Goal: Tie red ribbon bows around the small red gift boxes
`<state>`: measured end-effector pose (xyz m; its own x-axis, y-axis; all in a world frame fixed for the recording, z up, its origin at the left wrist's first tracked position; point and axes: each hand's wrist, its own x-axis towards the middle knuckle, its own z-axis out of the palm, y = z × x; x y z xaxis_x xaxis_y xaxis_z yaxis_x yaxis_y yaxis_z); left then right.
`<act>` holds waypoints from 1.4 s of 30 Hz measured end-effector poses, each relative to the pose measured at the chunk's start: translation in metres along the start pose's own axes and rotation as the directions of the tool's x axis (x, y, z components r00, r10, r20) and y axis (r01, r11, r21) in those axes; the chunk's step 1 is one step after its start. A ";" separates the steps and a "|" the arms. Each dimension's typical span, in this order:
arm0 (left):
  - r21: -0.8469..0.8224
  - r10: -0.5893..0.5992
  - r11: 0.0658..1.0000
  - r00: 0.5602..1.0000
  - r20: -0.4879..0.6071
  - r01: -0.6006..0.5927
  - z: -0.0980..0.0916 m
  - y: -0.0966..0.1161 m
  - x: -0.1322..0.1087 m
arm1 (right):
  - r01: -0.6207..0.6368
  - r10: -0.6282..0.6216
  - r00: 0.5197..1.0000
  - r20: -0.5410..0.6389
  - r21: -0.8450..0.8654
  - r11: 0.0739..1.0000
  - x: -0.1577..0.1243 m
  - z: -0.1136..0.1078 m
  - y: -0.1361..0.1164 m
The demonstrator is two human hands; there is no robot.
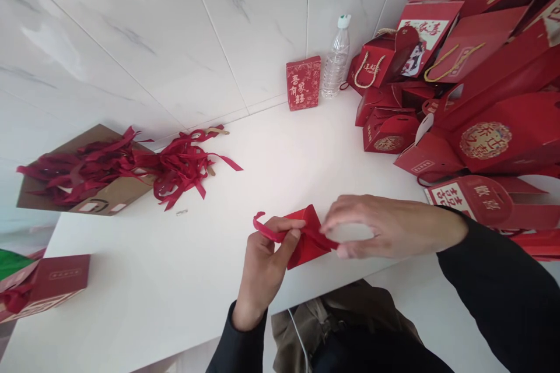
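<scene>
Ribbon runs left-right across the small red box. Left hand pinches one end, right hand the other.

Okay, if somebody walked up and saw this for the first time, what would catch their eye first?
Probably the red against the white: a big pile of red gift boxes crowds the right side of the table, and a tangle of red ribbons spills from a cardboard box on the left. At the near edge, the left hand and right hand pinch one ribbon across a small red box.
</scene>
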<state>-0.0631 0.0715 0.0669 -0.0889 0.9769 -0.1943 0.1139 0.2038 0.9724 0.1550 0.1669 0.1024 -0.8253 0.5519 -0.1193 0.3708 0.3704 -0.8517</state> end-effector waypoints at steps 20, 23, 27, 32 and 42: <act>0.390 0.527 0.823 0.812 -0.250 -0.414 0.011 -0.034 -0.011 | -0.154 0.221 0.949 -0.223 0.283 0.947 0.016 0.035 -0.002; 0.331 0.445 0.876 0.853 -0.271 -0.352 0.010 -0.036 -0.024 | -0.175 0.283 0.933 -0.221 0.408 0.896 0.006 0.035 -0.002; 0.202 0.229 0.967 0.886 -0.404 -0.158 0.009 -0.043 -0.041 | -0.281 0.415 0.879 -0.236 0.447 0.849 -0.009 0.032 0.007; -0.212 -0.169 0.975 0.856 -0.489 0.072 0.007 -0.051 -0.044 | -0.331 0.470 0.831 -0.298 0.413 0.848 -0.021 0.033 0.025; -0.235 -0.084 0.971 0.978 -0.189 0.038 0.016 -0.044 -0.038 | -0.393 0.523 0.753 -0.399 0.365 0.844 -0.027 0.061 0.038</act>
<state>-0.0489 0.0261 0.0294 -0.2837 0.9265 -0.2471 -0.1256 0.2196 0.9675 0.1653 0.1204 0.0425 -0.2576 0.9077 -0.3314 0.4817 -0.1767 -0.8583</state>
